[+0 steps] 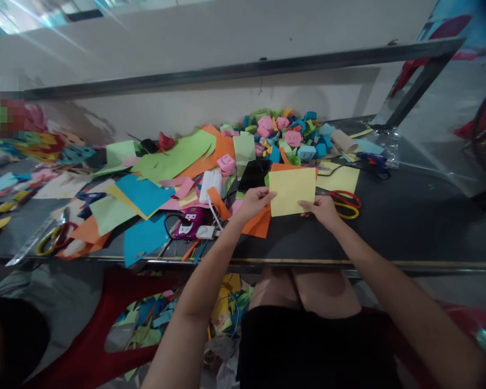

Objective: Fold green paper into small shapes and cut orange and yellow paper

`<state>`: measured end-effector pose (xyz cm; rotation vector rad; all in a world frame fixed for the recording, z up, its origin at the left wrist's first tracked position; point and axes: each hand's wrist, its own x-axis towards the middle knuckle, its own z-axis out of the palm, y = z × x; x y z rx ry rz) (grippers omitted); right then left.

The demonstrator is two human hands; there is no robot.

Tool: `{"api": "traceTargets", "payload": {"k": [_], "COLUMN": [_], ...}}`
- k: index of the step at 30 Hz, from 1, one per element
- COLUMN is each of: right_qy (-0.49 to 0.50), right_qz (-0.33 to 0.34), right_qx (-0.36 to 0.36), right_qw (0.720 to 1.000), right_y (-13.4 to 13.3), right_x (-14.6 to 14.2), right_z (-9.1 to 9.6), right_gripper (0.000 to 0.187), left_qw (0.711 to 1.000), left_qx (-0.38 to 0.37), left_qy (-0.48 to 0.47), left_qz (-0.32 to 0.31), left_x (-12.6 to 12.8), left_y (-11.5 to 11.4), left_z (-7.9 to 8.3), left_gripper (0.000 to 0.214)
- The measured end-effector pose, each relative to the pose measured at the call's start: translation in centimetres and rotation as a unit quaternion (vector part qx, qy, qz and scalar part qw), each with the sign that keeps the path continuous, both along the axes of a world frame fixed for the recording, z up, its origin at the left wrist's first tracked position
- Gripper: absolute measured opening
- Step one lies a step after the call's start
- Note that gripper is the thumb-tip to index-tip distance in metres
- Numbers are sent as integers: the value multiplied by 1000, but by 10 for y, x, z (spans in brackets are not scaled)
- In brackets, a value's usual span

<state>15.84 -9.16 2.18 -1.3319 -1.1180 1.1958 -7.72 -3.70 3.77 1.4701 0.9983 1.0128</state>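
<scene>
A flat, pale yellow sheet of paper is held up between my two hands, above the dark tabletop. My left hand pinches its left edge. Near its lower right corner, my right hand grips it with the thumb in front. Just right of that hand lie scissors with red and yellow handles; their blades are partly hidden. Orange paper lies below my left hand, and a black phone rests behind it.
A heap of small folded paper pieces lies against the wall. Coloured sheets, a white power strip and a purple device spread leftward. More scissors and a ruler lie far left. A red chair stands at lower left.
</scene>
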Motion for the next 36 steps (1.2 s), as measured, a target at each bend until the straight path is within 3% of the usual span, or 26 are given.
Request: {"api": "traceTargets", "payload": {"k": [4, 8, 14, 18, 20, 22, 24, 26, 28, 33, 36], "right_qy": [11, -12, -11, -138, -261, -374, -425, -410, -362, -184, -54], "right_qz": [-67, -56, -101, -57, -51, -66, -83, -91, -95, -71, -59], "right_qx": [29, 44, 68, 83, 120, 181, 239, 276, 281, 185, 120], "right_qw": [997, 997, 993, 985, 956, 907, 869, 865, 884, 963, 990], "right_y": [-1, 2, 2, 0, 1, 0, -2, -6, -9, -8, -10], "right_x": [-2, -4, 6, 7, 4, -1, -4, -6, -6, 1, 9], "right_z": [-7, -10, -13, -18, -19, -20, -21, -21, -20, -15, -7], "right_gripper": [69, 71, 64, 51, 37, 43, 48, 42, 45, 88, 90], "left_qw": [998, 997, 961, 943, 943, 949, 957, 963, 971, 977, 975], "left_qx": [6, 0, 122, 136, 134, 127, 101, 56, 5, -86, -130], "left_qy": [-35, -10, 89, 62, 45, 2, -87, -173, -206, -195, -158], "left_qz": [46, 74, 233, 296, 301, 290, 258, 197, 122, -12, -80], "left_x": [1, 3, -9, -17, -18, -17, -14, -8, 0, 21, 30], "left_y": [0, 5, 17, 33, 43, 50, 52, 48, 41, 23, 16], "left_z": [-8, -11, -6, 0, 3, 7, 10, 13, 15, 13, 10], "left_gripper": [42, 30, 11, 12, 15, 18, 21, 24, 29, 37, 34]}}
